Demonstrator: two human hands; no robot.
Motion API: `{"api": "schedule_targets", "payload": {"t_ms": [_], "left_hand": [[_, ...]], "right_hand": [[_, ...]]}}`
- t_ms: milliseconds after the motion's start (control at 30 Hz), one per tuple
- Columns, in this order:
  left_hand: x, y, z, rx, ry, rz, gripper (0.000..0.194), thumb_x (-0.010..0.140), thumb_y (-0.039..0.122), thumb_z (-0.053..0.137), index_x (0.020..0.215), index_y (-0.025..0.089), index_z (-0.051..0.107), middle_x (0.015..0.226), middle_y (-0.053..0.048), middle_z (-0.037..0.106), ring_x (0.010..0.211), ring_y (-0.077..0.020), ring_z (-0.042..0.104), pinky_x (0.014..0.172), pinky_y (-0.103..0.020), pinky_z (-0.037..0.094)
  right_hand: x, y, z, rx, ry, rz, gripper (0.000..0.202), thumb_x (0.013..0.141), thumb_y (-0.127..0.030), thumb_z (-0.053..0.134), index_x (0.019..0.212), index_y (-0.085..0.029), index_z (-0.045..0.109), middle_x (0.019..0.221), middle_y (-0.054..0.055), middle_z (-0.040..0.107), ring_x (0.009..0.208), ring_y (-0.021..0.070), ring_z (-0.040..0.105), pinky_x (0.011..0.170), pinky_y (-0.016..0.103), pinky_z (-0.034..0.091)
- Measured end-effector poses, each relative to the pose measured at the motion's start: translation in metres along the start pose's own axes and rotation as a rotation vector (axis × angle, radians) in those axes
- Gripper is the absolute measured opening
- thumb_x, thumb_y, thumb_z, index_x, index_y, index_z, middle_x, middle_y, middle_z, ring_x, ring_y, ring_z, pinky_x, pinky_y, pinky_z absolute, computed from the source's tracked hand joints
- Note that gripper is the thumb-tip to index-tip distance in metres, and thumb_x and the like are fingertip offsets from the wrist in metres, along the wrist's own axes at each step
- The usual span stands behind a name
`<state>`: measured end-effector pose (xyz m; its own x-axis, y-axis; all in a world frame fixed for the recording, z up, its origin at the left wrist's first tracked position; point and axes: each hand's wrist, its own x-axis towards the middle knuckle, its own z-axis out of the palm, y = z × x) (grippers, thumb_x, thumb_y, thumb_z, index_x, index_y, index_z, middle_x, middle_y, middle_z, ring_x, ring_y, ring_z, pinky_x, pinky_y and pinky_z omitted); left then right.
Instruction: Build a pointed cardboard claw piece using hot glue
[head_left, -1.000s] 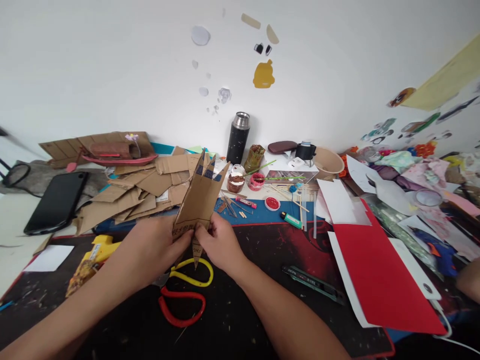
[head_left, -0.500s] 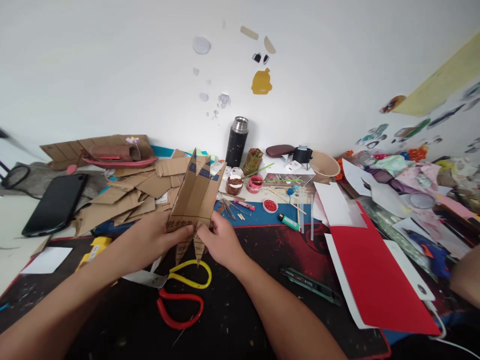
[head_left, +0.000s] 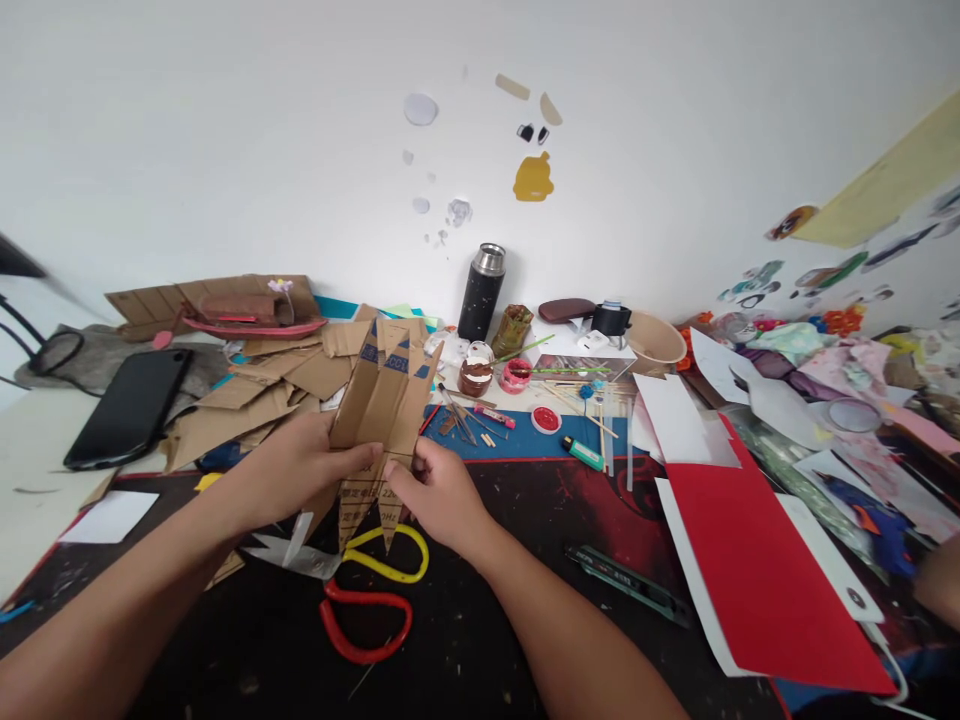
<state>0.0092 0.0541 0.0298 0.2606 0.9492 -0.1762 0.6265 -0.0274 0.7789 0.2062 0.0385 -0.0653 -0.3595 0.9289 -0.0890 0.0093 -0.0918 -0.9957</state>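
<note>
Between my two hands is a folded piece of cardboard [head_left: 385, 405] with pointed ends at top and bottom and printed lettering on it. My left hand [head_left: 300, 465] grips its left side, thumb laid across the front. On the right edge, my right hand [head_left: 435, 490] pinches it with the thumb in front and the fingers partly hidden behind. Just below the cardboard's lower points lie scissors [head_left: 367, 597] with one yellow and one red handle loop, blades toward the left and partly covered.
Cardboard scraps [head_left: 247, 395] and a black phone [head_left: 129, 408] lie to the left. A black thermos [head_left: 481, 295] stands by the wall near paint jars [head_left: 475, 375]. On the right are a utility knife [head_left: 626, 583], red paper [head_left: 765, 570] and a glue gun [head_left: 870, 520]. Part of another arm [head_left: 939, 590] shows.
The cardboard has tilted and come slightly lower, so more of its printed lower part shows. Both hands keep hold of it. The whole view has shifted a little.
</note>
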Motion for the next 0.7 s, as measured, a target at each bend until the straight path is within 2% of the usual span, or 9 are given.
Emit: {"api": "schedule_targets", "payload": {"t_ms": [100,167,333,700], "left_hand": [[0.001,-0.003,-0.001,0.021,-0.075,0.013,0.043,0.089,0.057,0.067,0.101,0.020,0.085,0.100,-0.005,0.089,0.097,-0.0357,0.079,0.086,-0.038,0.062],[0.001,-0.003,0.000,0.037,-0.090,0.018,0.044,0.089,0.058,0.068,0.102,0.020,0.086,0.099,-0.006,0.089,0.094,-0.0350,0.079,0.086,-0.038,0.062],[0.000,0.000,0.004,0.070,-0.051,0.027,0.050,0.086,0.064,0.064,0.098,0.020,0.085,0.090,-0.007,0.087,0.081,-0.0326,0.077,0.081,-0.038,0.063],[-0.004,0.005,0.002,0.114,-0.055,0.020,0.043,0.089,0.056,0.060,0.093,0.019,0.082,0.080,-0.002,0.083,0.073,-0.0270,0.072,0.078,-0.033,0.058]], "right_hand": [[0.000,0.000,-0.001,-0.031,0.014,0.052,0.010,0.101,-0.033,0.071,0.105,-0.023,0.071,0.080,-0.002,0.070,0.066,0.0170,0.062,0.062,0.028,0.052],[0.000,0.000,-0.001,-0.050,0.022,0.066,0.008,0.102,-0.031,0.069,0.102,-0.023,0.070,0.077,-0.003,0.067,0.063,0.0164,0.060,0.059,0.027,0.051],[0.000,-0.002,-0.001,-0.053,0.002,0.063,0.005,0.102,-0.026,0.067,0.102,-0.023,0.070,0.074,-0.005,0.064,0.061,0.0151,0.060,0.057,0.025,0.048],[-0.001,-0.010,-0.001,-0.021,-0.026,0.161,0.005,0.102,-0.025,0.066,0.098,-0.022,0.067,0.072,-0.005,0.062,0.054,0.0146,0.062,0.051,0.024,0.049]]}}
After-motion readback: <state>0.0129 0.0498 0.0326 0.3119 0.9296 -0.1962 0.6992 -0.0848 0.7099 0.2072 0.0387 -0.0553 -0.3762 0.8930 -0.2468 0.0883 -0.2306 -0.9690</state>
